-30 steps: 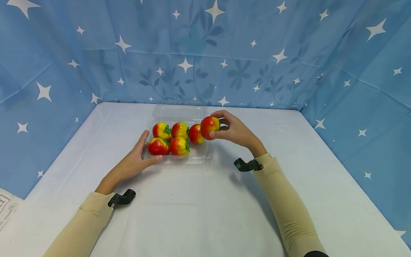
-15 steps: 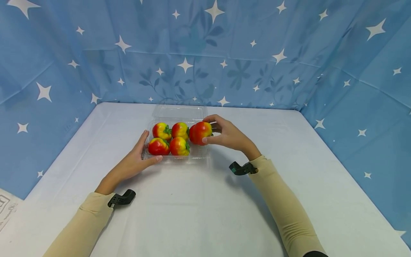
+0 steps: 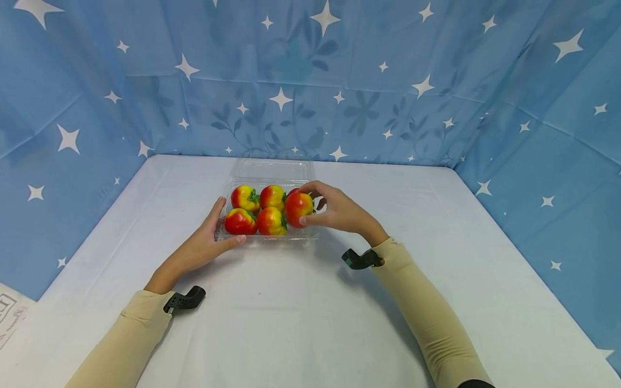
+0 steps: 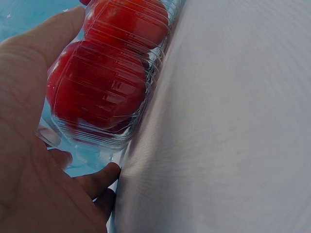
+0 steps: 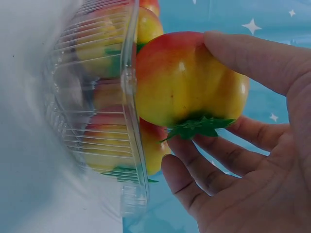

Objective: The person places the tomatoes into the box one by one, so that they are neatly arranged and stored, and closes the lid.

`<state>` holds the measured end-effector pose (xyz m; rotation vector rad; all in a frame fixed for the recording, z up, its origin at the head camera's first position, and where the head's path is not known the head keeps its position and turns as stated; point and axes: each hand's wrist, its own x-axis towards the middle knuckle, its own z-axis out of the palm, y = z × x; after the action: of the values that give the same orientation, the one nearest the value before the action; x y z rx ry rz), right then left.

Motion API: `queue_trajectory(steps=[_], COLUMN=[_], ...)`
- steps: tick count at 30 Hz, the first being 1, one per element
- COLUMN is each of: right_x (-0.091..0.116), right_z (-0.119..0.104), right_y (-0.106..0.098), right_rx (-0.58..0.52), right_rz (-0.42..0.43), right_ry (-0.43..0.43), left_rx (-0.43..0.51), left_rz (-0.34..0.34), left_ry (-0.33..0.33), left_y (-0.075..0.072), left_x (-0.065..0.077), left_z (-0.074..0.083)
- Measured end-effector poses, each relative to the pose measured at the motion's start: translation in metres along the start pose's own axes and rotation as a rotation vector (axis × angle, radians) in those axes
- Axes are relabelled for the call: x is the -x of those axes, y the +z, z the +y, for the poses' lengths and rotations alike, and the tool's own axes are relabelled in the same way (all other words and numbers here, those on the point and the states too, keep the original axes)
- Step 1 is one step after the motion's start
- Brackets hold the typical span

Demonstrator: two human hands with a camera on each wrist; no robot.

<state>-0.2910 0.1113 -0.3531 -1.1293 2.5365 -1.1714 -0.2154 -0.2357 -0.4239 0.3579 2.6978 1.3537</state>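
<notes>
A clear plastic box (image 3: 302,235) holds several red-and-yellow persimmons (image 3: 240,221) with green leafy tops. My right hand (image 3: 339,213) grips another persimmon (image 3: 298,209) between thumb and fingers over the box's front right part. In the right wrist view this persimmon (image 5: 189,80) stands out above the box rim (image 5: 129,77), its green top towards the fingers. At the box's left front corner rests my left hand (image 3: 201,245), thumb along the front and fingers straight along the left side. The left wrist view shows the thumb (image 4: 63,31) against the box wall (image 4: 104,87).
The box's clear lid (image 3: 271,168) is folded back towards the rear of the table. A white cloth (image 3: 271,318) covers the table, and a blue star-patterned curtain (image 3: 310,81) hangs behind and at both sides. A printed white item (image 3: 12,315) shows at the left edge.
My right hand has carried the persimmon left and down, from above the box's right edge to its front right part, now overlapping the rear right persimmon. The left hand stays where it was.
</notes>
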Motion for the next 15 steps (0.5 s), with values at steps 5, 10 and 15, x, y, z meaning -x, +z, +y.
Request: queue_trajectory(steps=[5,10,15], right_x=[-0.0006,-0.0012,-0.0009], right_z=[-0.0006,-0.0008,-0.0006], right_y=[0.0027,0.0051,0.0078], right_rx=[0.031,0.049,0.071], right_rz=[-0.025,-0.048,-0.059], right_ry=[0.014,0.017,0.02], left_rx=[-0.005,-0.006,-0.008], left_rz=[0.0,0.0,0.002], left_ry=[-0.001,-0.001,-0.001], left_y=[0.0,0.0001,0.0004], left_x=[0.0005,-0.0001,0.0], left_z=[0.0005,0.0001,-0.0002])
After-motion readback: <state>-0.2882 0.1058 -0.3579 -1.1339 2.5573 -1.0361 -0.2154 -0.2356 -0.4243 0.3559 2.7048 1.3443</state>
